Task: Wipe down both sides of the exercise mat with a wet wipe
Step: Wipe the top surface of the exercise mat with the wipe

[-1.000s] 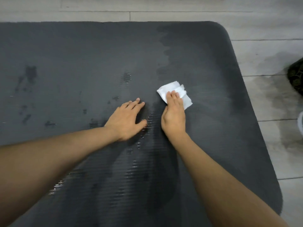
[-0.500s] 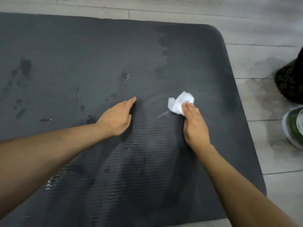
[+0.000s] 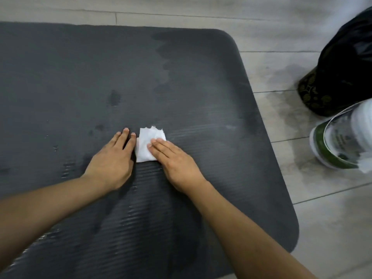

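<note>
A grey plank floor (image 3: 261, 9) is lying under everything, with a dark exercise mat (image 3: 80, 67) spreading flat across most of it, its rounded right-hand corners showing. Off the mat's right edge a black bag (image 3: 346, 67) is sitting on the floor, and just in front of it a white and green tub (image 3: 342, 141) is lying blurred at the frame's edge; what it holds is not readable. Damp marks (image 3: 114, 97) and streaks are showing on the ribbed upper face of the mat, darker toward the right end and near the person. The left hand (image 3: 112, 160) is resting flat on the mat, fingers straight and together, gripping nothing and seemingly bracing. Just beside it, the right hand (image 3: 177, 162) is pressing down with straight fingers on the wet wipe (image 3: 147, 146), which is lying crumpled against the mat surface near the middle, its left edge close to or touching the left hand. Judging by this, the person is working through the first face, with the area to the left looking mostly dry apart from spots. The next move is likely calling for firm sweeps leftward over that part, keeping the wipe pinned under the fingers, and the underside is not yet being turned up.
</note>
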The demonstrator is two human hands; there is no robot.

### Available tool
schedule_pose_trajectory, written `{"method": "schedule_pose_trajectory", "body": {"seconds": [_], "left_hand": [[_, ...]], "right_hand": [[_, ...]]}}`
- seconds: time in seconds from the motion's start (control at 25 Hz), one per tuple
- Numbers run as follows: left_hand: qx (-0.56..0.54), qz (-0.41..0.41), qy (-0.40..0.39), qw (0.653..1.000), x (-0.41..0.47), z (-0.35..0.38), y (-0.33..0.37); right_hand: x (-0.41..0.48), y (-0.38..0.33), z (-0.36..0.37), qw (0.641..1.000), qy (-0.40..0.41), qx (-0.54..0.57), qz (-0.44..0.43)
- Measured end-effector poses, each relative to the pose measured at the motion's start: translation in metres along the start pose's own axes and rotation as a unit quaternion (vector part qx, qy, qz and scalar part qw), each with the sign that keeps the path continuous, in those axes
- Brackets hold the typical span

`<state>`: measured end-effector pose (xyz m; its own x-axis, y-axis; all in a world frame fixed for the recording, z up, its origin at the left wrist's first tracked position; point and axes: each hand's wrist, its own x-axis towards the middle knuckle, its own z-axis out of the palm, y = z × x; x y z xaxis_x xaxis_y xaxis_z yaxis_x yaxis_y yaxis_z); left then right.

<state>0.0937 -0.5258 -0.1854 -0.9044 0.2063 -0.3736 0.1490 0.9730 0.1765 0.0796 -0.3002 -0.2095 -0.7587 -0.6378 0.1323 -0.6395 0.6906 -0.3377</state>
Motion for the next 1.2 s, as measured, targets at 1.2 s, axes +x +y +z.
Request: {"method": "schedule_pose_trajectory", "body": {"seconds": [1.2], "left_hand": [[0.036,-0.064,0.028,0.997,-0.003,0.006,0.031]], "right_hand": [[-0.068,-0.028,-0.005,0.998,-0.013,-0.009,0.054]]}}
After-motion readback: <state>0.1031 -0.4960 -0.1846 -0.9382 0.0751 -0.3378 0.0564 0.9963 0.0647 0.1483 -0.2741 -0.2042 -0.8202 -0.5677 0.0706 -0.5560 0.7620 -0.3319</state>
